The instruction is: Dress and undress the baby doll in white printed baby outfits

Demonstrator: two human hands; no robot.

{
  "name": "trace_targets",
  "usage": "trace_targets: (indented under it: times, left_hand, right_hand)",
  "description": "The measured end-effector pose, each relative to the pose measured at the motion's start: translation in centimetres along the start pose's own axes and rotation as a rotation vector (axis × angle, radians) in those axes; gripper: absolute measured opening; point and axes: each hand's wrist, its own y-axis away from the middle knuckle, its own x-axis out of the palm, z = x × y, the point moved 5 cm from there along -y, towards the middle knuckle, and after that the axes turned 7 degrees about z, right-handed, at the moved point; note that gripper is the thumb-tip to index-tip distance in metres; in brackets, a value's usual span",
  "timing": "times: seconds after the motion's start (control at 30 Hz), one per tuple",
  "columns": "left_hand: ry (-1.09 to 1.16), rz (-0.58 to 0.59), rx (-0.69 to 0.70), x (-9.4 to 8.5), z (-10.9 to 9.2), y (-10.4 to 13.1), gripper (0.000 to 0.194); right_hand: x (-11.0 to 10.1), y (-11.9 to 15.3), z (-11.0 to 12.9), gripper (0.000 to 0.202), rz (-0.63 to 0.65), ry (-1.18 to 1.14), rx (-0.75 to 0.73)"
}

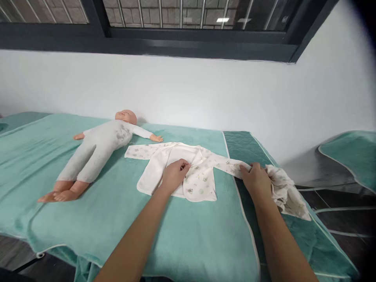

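A white baby shirt [202, 182] with small printed figures lies spread on the green cover, its front partly folded open and both sleeves stretched sideways. My left hand [175, 173] is at the front opening, fingers curled in a pinch on the shirt's edge. Over at the cuff of the right-hand sleeve, my right hand [256, 178] grips the fabric between thumb and fingers. A baby doll [102, 143] with a whitish cloth body lies on its back to the left, one hand close to the shirt's left sleeve.
Just beyond my right hand lies a crumpled pale cloth [289, 194] on a darker green quilted cover [243, 145]. The green cover [88, 231] drapes over the bed's front edge. Behind stand a white wall [182, 94] and a dark-framed barred window [194, 43]. A green padded seat [352, 156] is at right.
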Motion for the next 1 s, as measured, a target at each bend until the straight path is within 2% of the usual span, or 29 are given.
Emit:
trace_targets:
  times: [0.1, 0.33, 0.63, 0.77, 0.87, 1.0]
  left_hand:
    - [0.004, 0.001, -0.006, 0.0, 0.1, -0.1, 0.022]
    - [-0.001, 0.002, -0.001, 0.2, 0.2, -0.1, 0.024]
    - [-0.031, 0.009, -0.017, 0.1, 0.0, -0.1, 0.025]
    - [-0.029, 0.008, -0.019, 0.1, 0.0, -0.2, 0.025]
    - [-0.030, 0.009, -0.019, 0.1, 0.0, -0.2, 0.025]
    - [-0.045, 0.007, -0.028, 0.1, -0.1, -0.1, 0.025]
  right_hand:
    - [-0.1, 0.1, 0.0, 0.049, 0.088, -0.018, 0.025]
    - [-1.3, 0.5, -0.3, 0.044, -0.043, -0.158, 0.070]
    - [-1.1, 0.7, -0.6, 0.051, 0.059, -0.072, 0.126]
    - [-0.7, 0.4, -0.8, 0.045, 0.068, -0.119, 0.085]
    - [-0.5, 0.2, -1.0, 0.041, 0.025, -0.195, 0.048]
    - [-0.4, 0.1, -1.2, 0.041, 0.019, -0.156, 0.029]
